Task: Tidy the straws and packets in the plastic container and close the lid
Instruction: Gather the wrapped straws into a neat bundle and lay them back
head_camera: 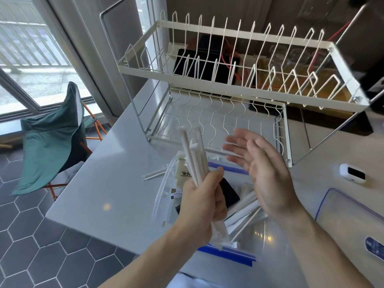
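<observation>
My left hand [204, 201] is closed around a bundle of wrapped white straws [192, 151], held upright above the clear plastic container [161, 196]. My right hand [261, 167] hovers open just right of the bundle, palm facing it, holding nothing. Inside the container lie more wrapped straws [242, 212], a pale sauce packet [184, 170] and a black packet [229, 194]. One loose straw [154, 174] rests on the counter left of the container. The clear lid with blue trim [353, 217] lies on the counter to the right.
A white two-tier wire dish rack [239, 84] stands right behind the container. A small white device [352, 173] sits on the counter at right. The grey counter's edge [87, 229] drops off at left, where a green folding chair [56, 140] stands on the tiled floor.
</observation>
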